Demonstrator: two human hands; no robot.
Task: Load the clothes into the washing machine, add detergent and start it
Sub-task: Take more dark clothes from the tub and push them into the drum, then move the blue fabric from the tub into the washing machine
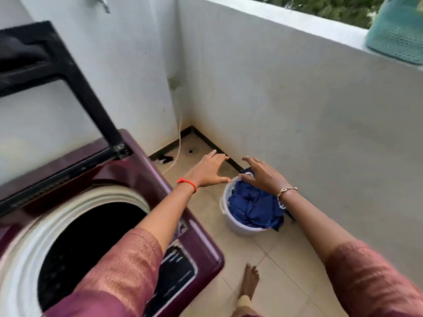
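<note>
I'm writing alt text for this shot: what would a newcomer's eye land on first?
Two arms reach forward, the left hand and right hand spread open near a white bucket of blue clothes on the tiled floor, centre right. At lower left gapes the maroon washing machine, its black lid raised and its drum dark.

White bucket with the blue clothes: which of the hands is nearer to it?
Right. The right hand is spread over the far rim of the bucket and its blue clothes; the left hand is off to its left, above the floor tiles.
</note>
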